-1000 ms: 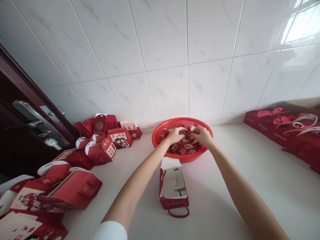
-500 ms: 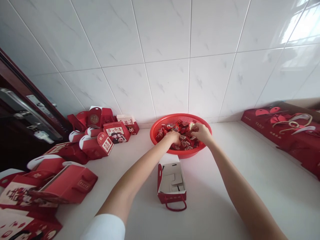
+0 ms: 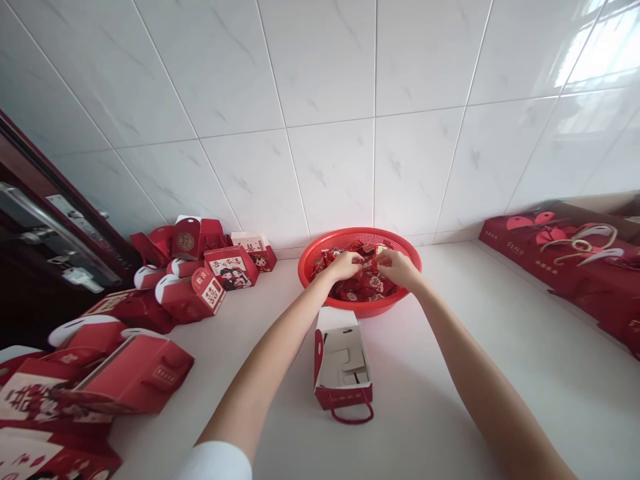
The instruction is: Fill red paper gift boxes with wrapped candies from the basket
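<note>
A red plastic basket [image 3: 369, 308] with perforated sides holds a heap of small red-wrapped candies [image 3: 374, 285]. Both of my hands are over this heap, close together. My left hand [image 3: 346, 265] pinches a red-wrapped candy at its fingertips, on the left side of the basket. On the right, my right hand [image 3: 399, 269] has thumb and fingers closed on another small red wrapper, partly hidden by the fingers. In front of the basket, between my forearms, an open red gift box [image 3: 344, 360] shows its white inside, with a red cord handle toward me.
Folded red gift boxes [image 3: 193, 293] with printed designs crowd the left of the white counter [image 3: 415, 400]. A large red bag [image 3: 545, 260] with cord handles lies at the right. White wall tiles [image 3: 330, 167] rise behind, and a dark door with keys [image 3: 83, 273] is at far left.
My left hand has risen slightly from the heap and moved toward the right hand. My right hand has shifted a little within the basket. The open box stays in place.
</note>
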Demonstrator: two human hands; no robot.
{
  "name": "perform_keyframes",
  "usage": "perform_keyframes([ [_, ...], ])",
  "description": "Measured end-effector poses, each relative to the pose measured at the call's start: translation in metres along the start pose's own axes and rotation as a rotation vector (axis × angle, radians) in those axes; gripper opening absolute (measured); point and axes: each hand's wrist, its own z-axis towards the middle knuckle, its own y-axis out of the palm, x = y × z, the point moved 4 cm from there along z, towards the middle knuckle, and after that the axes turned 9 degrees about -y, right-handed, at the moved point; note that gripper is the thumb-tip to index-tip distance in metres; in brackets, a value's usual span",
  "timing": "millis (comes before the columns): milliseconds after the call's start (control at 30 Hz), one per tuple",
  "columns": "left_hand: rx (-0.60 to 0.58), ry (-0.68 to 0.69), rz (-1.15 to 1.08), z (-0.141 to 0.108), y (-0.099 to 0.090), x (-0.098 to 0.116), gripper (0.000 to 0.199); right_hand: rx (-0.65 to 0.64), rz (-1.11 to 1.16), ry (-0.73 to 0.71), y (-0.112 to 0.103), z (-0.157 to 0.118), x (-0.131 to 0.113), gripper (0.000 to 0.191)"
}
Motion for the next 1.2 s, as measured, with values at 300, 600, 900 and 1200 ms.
perform_keyframes([
  [300,0.014,0.186,-0.289,-0.001,-0.002,0.012,0.034,-0.049,-0.031,-0.008,0.003,-0.001,-0.004,0.026],
  [600,-0.057,0.183,-0.462,-0.001,0.001,0.016,0.029,-0.055,-0.097,-0.034,0.001,-0.004,-0.012,0.014],
  [900,0.203,-0.049,-0.141,-0.010,-0.013,0.017,0.030,-0.015,-0.055,0.064,0.000,-0.002,-0.004,0.013],
  [1200,0.259,-0.219,0.147,-0.003,-0.015,0.004,0.044,-0.055,0.006,0.063,0.002,-0.002,-0.006,0.010],
])
